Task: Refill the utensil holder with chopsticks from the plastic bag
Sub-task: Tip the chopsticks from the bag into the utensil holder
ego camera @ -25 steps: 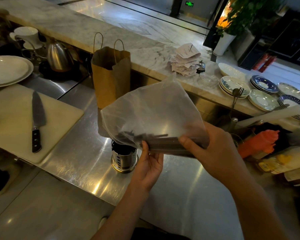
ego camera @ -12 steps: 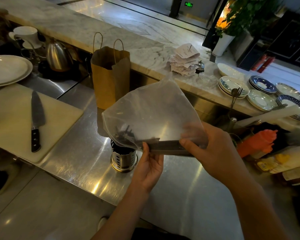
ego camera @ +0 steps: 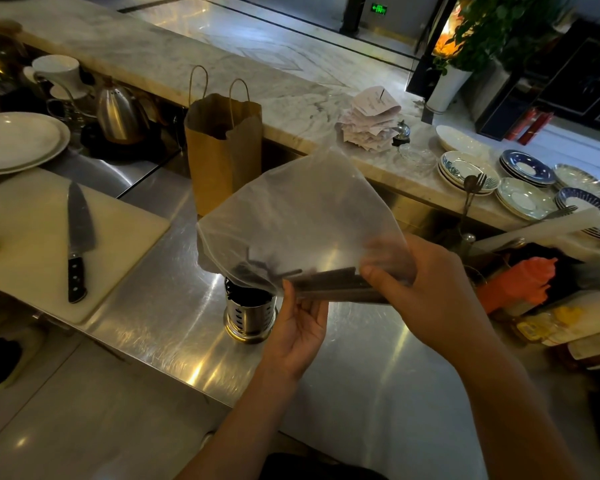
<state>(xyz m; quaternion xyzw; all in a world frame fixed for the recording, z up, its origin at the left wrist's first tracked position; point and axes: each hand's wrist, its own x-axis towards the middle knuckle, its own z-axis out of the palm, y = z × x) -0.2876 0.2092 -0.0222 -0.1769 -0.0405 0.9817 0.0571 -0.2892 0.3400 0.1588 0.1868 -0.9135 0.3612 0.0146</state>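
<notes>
Chopsticks (ego camera: 329, 284) lie bundled inside our plastic bag (ego camera: 298, 216), pinched by both hands' fingers just above the utensil holder (ego camera: 249, 315). We should tilt the tips down over its mouth, releasing slowly.

Items on steel surface (ego camera: 146, 320) and marble ledge
Knife (ego camera: 77, 237) on cutting board (ego camera: 25, 251); brown paper bag (ego camera: 224, 150); kettle (ego camera: 120, 114); white plates (ego camera: 14, 142); receipts (ego camera: 369, 119); patterned saucers (ego camera: 527, 183).
</notes>
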